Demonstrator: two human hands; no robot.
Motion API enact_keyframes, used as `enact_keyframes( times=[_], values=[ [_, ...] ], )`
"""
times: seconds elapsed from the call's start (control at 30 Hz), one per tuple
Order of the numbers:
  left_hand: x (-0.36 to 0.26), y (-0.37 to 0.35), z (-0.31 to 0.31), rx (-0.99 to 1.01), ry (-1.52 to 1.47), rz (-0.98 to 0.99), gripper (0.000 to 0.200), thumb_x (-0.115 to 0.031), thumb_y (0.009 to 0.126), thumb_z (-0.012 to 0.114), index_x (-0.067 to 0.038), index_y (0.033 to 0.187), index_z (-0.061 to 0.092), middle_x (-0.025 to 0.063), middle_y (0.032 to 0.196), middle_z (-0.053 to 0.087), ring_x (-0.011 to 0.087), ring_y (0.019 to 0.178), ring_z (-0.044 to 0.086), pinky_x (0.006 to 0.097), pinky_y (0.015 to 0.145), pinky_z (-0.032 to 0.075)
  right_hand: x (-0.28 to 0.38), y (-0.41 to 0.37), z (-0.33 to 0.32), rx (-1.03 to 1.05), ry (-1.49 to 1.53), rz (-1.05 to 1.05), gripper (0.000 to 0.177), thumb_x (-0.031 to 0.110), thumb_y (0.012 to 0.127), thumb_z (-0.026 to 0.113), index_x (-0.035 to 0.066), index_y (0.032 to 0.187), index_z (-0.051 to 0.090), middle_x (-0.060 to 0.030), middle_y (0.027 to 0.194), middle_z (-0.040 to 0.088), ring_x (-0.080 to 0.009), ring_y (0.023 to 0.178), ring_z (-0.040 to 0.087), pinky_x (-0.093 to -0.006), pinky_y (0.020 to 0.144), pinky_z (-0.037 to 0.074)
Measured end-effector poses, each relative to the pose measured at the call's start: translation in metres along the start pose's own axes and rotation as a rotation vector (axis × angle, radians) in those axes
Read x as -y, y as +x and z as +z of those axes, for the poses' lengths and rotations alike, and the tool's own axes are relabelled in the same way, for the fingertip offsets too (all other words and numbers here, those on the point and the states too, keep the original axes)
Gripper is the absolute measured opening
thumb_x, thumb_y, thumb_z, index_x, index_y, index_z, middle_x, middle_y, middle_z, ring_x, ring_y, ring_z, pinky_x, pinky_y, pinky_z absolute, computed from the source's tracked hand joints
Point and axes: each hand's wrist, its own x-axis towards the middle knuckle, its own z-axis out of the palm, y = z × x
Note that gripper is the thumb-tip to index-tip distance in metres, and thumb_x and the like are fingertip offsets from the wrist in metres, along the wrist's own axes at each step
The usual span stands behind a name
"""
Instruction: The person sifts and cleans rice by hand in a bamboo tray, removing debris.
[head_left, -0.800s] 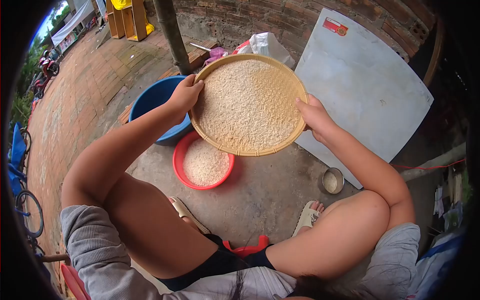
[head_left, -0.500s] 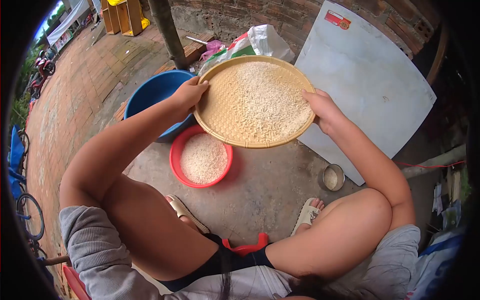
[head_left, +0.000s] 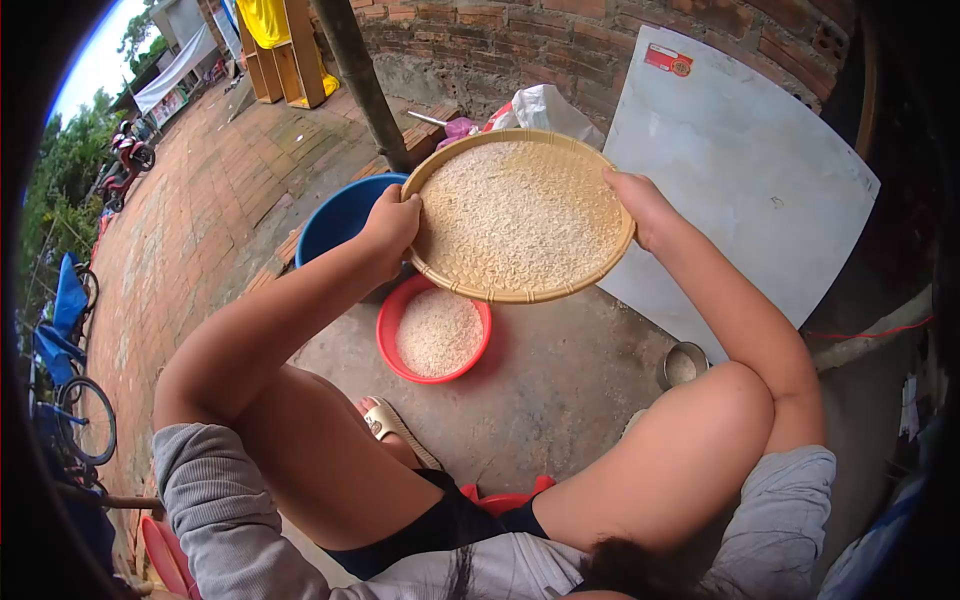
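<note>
A round woven bamboo winnowing tray (head_left: 470, 283) is held up in front of me, level with my knees' far side. My left hand (head_left: 393, 222) grips its left rim, thumb on top and fingers beneath. On the opposite rim my right hand (head_left: 643, 208) is closed the same way. Pale rice grains (head_left: 515, 215) are spread over most of the weave, thinner toward the right. Below the tray stands a red basin (head_left: 480, 362) with more rice (head_left: 438, 333) in it. Behind my left hand is a blue tub (head_left: 335, 215), partly hidden by my arm and the tray.
A small metal bowl (head_left: 684, 366) with some grains sits by my right knee. A large pale board (head_left: 740, 190) leans at the right near the brick wall (head_left: 540, 50). A post (head_left: 362, 80) and a white sack (head_left: 555, 112) stand behind the tray.
The rice has shifted leftward and spread across the tray, covering weave that was bare at the left. Both hands keep their hold. The whole view has swung slightly.
</note>
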Motion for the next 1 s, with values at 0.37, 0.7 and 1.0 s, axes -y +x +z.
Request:
enact_keyframes(
  times=[0.37, 0.7, 1.0],
  values=[
    [-0.029, -0.104, -0.066, -0.249, -0.105, 0.071, 0.019, -0.016, 0.096, 0.041, -0.006, 0.111, 0.047, 0.0065, 0.083, 0.054, 0.0134, 0.065, 0.055, 0.0317, 0.05, 0.047, 0.023, -0.029, 0.056, 0.438, 0.348, 0.093, 0.039, 0.025, 0.099, 0.031, -0.002, 0.121, 0.048, -0.0172, 0.117, 0.058, -0.0245, 0.103, 0.061, -0.0405, 0.085, 0.052],
    [0.003, -0.046, 0.047, 0.177, -0.312, 0.181, 0.022, -0.013, 0.096, 0.043, -0.004, 0.115, 0.05, 0.0046, 0.089, 0.058, 0.0106, 0.075, 0.058, 0.027, 0.069, 0.049, 0.011, -0.084, -0.059, 0.086, 0.392, 0.031, 0.043, 0.029, 0.1, 0.031, -0.002, 0.128, 0.043, -0.0182, 0.125, 0.052, -0.0254, 0.114, 0.055, -0.0392, 0.095, 0.046],
    [0.0, -0.041, 0.164, 0.371, -0.227, 0.526, 0.029, -0.014, 0.095, 0.045, 0.002, 0.119, 0.047, 0.0102, 0.1, 0.057, 0.0145, 0.089, 0.051, 0.0277, 0.082, 0.041, -0.034, -0.153, -0.145, -0.306, 0.213, -0.1, 0.039, 0.031, 0.099, 0.038, 0.0, 0.123, 0.045, -0.0133, 0.118, 0.056, -0.0233, 0.107, 0.058, -0.0378, 0.087, 0.051]
  ],
)
